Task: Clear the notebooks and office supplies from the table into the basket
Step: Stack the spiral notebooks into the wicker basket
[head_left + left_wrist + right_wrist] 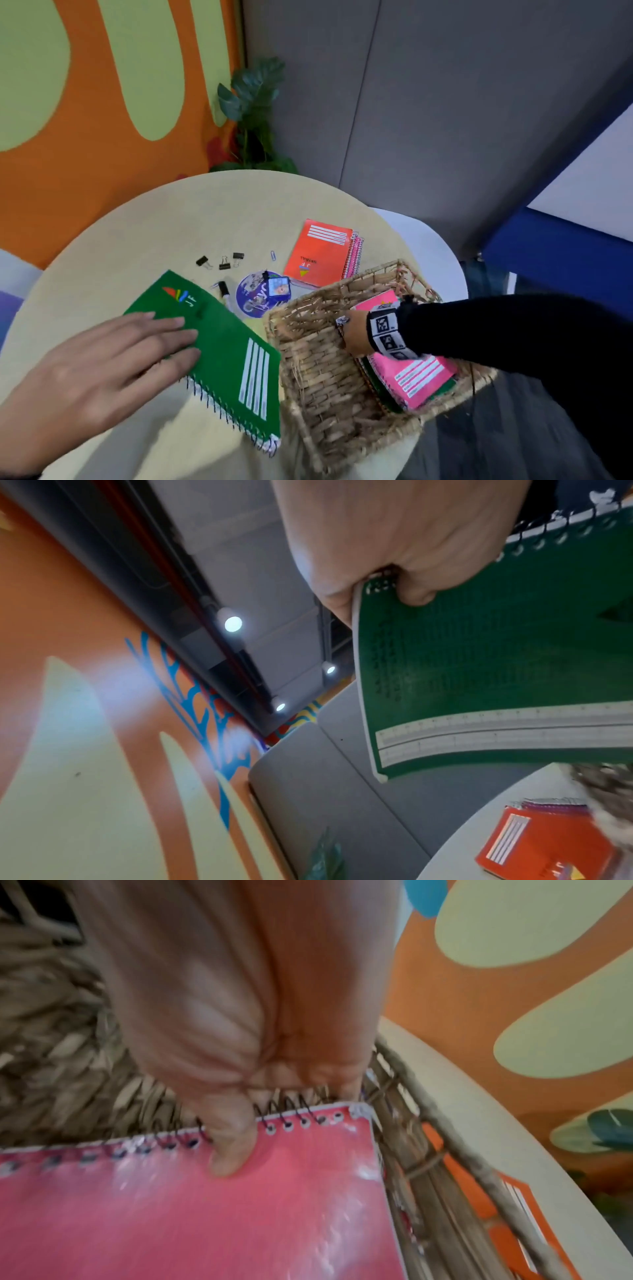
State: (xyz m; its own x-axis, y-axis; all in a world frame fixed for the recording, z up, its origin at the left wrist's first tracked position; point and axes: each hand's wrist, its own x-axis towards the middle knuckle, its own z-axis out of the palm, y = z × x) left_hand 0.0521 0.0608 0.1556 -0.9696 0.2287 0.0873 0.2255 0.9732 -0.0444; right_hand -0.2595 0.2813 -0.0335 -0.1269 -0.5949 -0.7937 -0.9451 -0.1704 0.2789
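Note:
My left hand (144, 346) grips a green spiral notebook (226, 346) by its spine side, fingers across the cover. In the left wrist view the thumb presses the underside of this green notebook (496, 656), which is lifted off the table. To its right stands a wicker basket (308, 377). My right hand (356, 334) reaches into it and holds a pink spiral notebook (421, 377) at the coil edge. In the right wrist view the thumb lies on the pink notebook (205, 1204) while the fingers curl behind the coil, close to the basket wall (455, 1139).
On the round beige table (154, 233) lie an orange notebook (320, 253) stacked on others, three black binder clips (222, 262), a paper clip (273, 255), a marker (224, 289), a purple round pack (253, 298) and a yellow pad (255, 325). A plant (253, 113) stands behind.

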